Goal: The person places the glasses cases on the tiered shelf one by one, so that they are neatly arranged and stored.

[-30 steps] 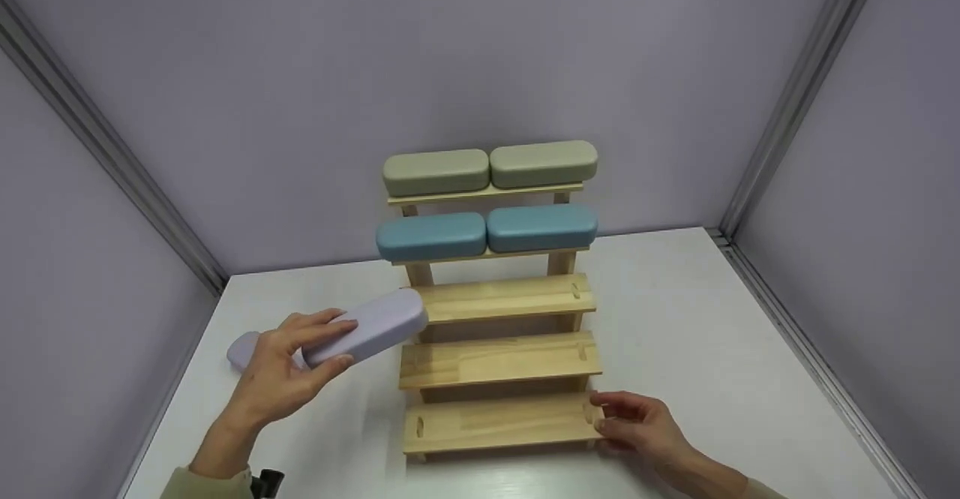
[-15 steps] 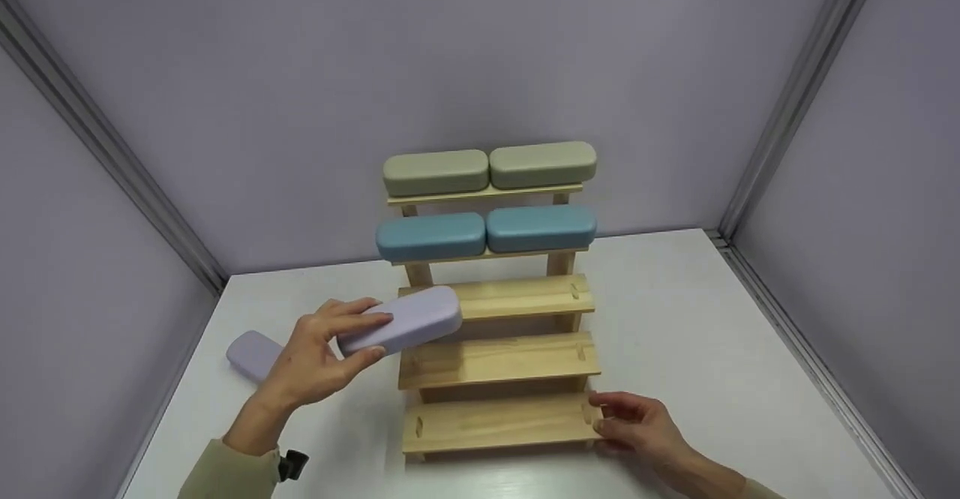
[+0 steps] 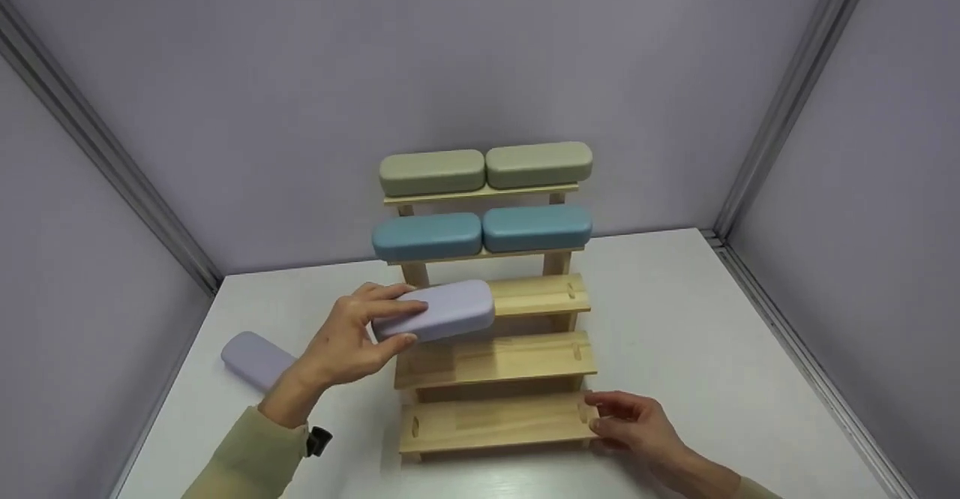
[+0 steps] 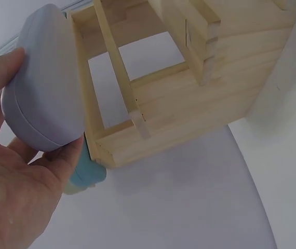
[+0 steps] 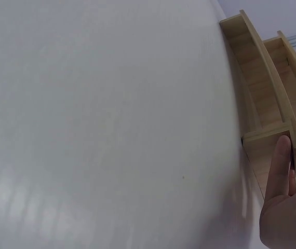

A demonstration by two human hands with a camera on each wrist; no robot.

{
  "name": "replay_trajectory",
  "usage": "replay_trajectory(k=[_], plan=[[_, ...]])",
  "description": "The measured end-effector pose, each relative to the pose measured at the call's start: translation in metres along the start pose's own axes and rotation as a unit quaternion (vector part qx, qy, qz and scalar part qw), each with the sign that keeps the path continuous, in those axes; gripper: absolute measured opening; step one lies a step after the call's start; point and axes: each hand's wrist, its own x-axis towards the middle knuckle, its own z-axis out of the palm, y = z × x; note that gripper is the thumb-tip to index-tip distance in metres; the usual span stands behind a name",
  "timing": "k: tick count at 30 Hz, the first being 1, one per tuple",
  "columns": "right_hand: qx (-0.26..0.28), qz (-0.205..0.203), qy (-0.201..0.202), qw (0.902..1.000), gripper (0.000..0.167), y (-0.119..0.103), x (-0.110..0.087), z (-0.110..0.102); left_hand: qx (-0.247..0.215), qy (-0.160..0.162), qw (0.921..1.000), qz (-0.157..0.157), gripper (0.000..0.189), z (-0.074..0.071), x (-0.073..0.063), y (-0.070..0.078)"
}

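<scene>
My left hand (image 3: 349,341) grips a lavender glasses case (image 3: 450,308) by its left end, thumb below and fingers over the top. The case overlaps the left half of the third step of a wooden stepped rack (image 3: 502,430) in the head view. Up close in the left wrist view, a seam runs round the same case (image 4: 52,88). My right hand (image 3: 641,428) pinches the right end of the rack's lowest board, and the right wrist view shows its fingers (image 5: 280,166) at that board's end.
Two green cases (image 3: 433,172) sit on the top step, with two blue cases (image 3: 427,235) on the step below. A second lavender case (image 3: 257,359) lies on the white table (image 3: 690,311), left of the rack. Walls (image 3: 487,49) enclose the back and sides.
My left hand has carried the lavender case rightward from beside the rack to over its third step, turning it nearly level with the boards. The right hand has stayed on the lowest board.
</scene>
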Motion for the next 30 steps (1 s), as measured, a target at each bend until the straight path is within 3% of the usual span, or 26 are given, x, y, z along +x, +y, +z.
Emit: replay_trajectory(k=[9,19,30], plan=[[0.004,0.013,0.001,0.9999,0.054,-0.002,0.000,0.000,-0.011,-0.033,0.9993,0.013,0.040,0.014,0.025,0.007],[0.011,0.006,-0.003,0.9999,0.054,0.000,0.000,0.000,-0.018,-0.031,0.9982,0.049,0.040,0.034,0.047,0.010],[0.008,0.003,-0.001,1.0000,0.052,0.001,0.000,-0.001,-0.015,-0.054,0.9964,0.063,0.040,0.065,0.071,0.022]])
